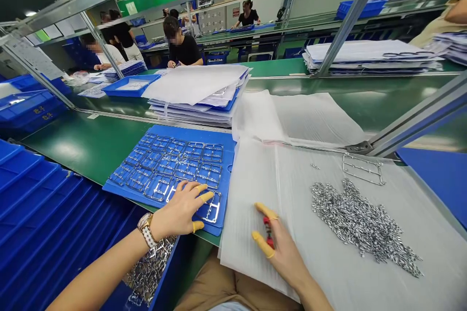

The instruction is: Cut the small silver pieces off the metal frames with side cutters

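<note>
- Blue board (229, 153), near right corner: our left hand (178, 211) lies spread over a metal frame (210, 211).
- Our right hand (284, 252) cradles a red tool (269, 239).
- We judge this frame-picking; lifting calls for a pinch.

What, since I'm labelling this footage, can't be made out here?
Head view, red tool: mostly hidden by the right hand; its kind is unclear.
Head view, metal frames: inner details too small to read; the left hand covers part of the near row.
Head view, silver pieces: too small and heaped to count.
Head view, co-worker: cut off by the right edge.
</note>
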Tool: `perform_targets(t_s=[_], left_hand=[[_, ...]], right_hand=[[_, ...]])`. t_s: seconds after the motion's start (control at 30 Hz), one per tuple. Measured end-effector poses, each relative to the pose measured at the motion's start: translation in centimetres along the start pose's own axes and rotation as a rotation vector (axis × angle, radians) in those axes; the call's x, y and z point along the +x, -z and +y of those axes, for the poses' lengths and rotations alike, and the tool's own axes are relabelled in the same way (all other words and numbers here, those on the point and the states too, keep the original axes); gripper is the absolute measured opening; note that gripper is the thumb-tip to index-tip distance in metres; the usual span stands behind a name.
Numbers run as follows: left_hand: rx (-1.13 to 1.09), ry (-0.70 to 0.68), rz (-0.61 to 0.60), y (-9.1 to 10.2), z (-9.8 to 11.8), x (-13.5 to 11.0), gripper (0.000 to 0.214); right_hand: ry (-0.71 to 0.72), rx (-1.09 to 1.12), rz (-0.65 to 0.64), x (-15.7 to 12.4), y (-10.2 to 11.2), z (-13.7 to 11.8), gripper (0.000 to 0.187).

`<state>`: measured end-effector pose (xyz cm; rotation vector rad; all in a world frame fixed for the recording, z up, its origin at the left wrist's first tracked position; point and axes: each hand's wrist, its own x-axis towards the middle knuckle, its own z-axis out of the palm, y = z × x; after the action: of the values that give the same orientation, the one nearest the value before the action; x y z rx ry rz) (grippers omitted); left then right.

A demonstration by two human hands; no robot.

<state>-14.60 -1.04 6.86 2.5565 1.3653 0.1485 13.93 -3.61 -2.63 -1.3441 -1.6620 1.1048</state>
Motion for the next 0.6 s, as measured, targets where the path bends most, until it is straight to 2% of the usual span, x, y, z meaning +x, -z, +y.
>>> perform_targets(t_s=[0.07, 0.1, 0.23, 0.3, 0.47, 0.53, 0.6], left_hand=[[-0.004, 0.006, -0.008, -0.2, 0.0, 0.4, 0.077], [-0.009, 0.013, -0.012, -0.3, 0.0, 0.5, 0.076], [-0.061, 0.035, -0.006, -0.6, -0.1, 0.8, 0.077], [-0.078, 0.038, 0.003, -0.6, -0.1, 1.1, 0.081], [-0.063, 0.047, -0.038, -0.5, 0.2, 1.6, 0.087], [-0.113, 0.058, -0.027, -0.1, 0.3, 1.4, 0.087], [-0.256, 0.09, 0.009, 0.5, 0.6, 1.1, 0.087]], right_hand=[[0.052, -0.023, -0.031, -0.2, 0.0, -0.1, 0.054], [0.076, 0.005, -0.008, -0.3, 0.0, -0.1, 0.051], [0.089, 0.213, 0.256, -0.7, 0.4, 0.1, 0.043], [0.066, 0.299, 0.341, -0.9, 1.0, 0.1, 0.041], [0.025, 0.39, 0.288, -1.2, 3.3, -0.1, 0.04], [0.017, 0.341, 0.259, -1.7, 4.4, -0.1, 0.042], [-0.019, 0.219, 0.223, -2.4, 5.3, 0.1, 0.042]])
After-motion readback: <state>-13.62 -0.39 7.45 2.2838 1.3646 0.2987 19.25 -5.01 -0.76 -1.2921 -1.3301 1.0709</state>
